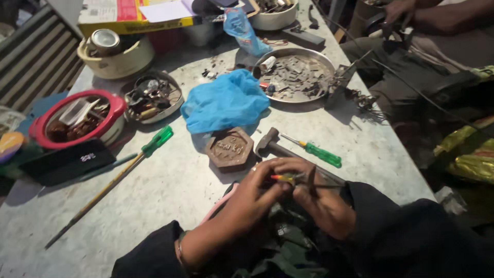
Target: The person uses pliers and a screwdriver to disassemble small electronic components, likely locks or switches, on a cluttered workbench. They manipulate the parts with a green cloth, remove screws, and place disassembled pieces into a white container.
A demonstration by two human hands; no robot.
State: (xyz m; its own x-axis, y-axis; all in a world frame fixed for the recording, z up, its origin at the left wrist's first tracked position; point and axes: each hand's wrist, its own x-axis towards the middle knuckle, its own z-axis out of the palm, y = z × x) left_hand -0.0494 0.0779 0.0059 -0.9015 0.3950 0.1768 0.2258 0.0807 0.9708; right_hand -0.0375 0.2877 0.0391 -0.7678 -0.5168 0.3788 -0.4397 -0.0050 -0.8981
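The pale grey, scuffed worktop (170, 190) stretches away from me, and my two hands meet at its near edge. Beyond them a crumpled blue plastic bag (225, 103) lies near the middle, with a round metal tray of small grey metal pieces (296, 77) just behind it. To the left stands a red-rimmed round tub (77, 119) holding dark bits. A long screwdriver with a green handle and a yellowish shaft (110, 185) lies slantwise on the left. A brown hexagonal metal weight (230, 149) sits just ahead of my hands, with a hammer's dark head (267, 143) touching or nearly touching its right side, and a smaller green-handled screwdriver (315, 152) lies beside that.

My left hand (242, 206) has its fingers curled in, thumb and fingertips pinched on a small tool with a yellow and red tip (284, 177). My right hand (321, 203) is closed too, gripping a thin dark metal rod (312, 180) that stands up between its fingers, right against the little tool.
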